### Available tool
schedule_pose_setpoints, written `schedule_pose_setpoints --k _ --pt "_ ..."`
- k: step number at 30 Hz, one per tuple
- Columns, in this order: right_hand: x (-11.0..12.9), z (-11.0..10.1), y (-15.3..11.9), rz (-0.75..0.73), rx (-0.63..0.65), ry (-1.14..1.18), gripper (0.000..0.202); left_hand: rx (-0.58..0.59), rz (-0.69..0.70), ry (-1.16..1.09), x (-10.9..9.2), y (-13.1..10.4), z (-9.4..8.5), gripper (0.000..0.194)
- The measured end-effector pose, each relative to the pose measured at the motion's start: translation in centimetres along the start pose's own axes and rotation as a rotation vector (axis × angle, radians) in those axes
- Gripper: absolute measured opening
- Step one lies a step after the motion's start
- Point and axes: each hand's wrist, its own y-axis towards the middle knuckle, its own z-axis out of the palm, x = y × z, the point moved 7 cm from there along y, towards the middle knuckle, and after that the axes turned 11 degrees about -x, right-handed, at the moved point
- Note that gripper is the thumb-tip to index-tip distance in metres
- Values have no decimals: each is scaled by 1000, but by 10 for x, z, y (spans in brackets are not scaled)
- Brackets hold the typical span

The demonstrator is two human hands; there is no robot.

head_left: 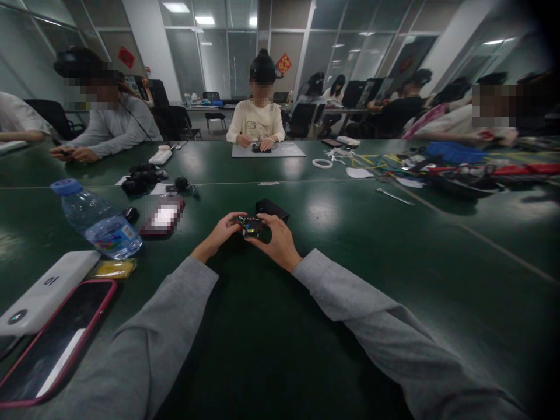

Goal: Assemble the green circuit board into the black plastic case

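Observation:
Between my two hands is a small dark electronic module (252,227) with a yellow part and bits of blue and red on it; its exact kind is too small to tell. My left hand (222,234) grips its left end, thumb and fingers closed on the edge. On the opposite end, my right hand (280,240) holds it with the thumb below and the fingers above. Just behind the module lies a black box (272,209) on the green table (262,326), partly covered by my right hand.
Left of me stand a tilted-looking water bottle (102,224), a phone (163,216), a white power bank (48,291), a yellow packet (114,269) and a red-edged phone (56,344). A wrench (395,197) and tangled cables (437,166) lie right. Several people sit around.

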Motion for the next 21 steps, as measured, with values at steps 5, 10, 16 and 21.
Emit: schedule_pose_setpoints --k 5,10,16,21 --pt "1 1 0 4 11 15 57 22 32 -39 2 1 0 43" --pt "3 1 2 -17 31 6 51 21 4 -76 3 1 0 48" --pt "3 4 1 -53 58 6 50 6 20 -92 3 2 0 49" --pt "2 9 0 -69 114 -5 52 -8 58 -127 6 4 -2 50"
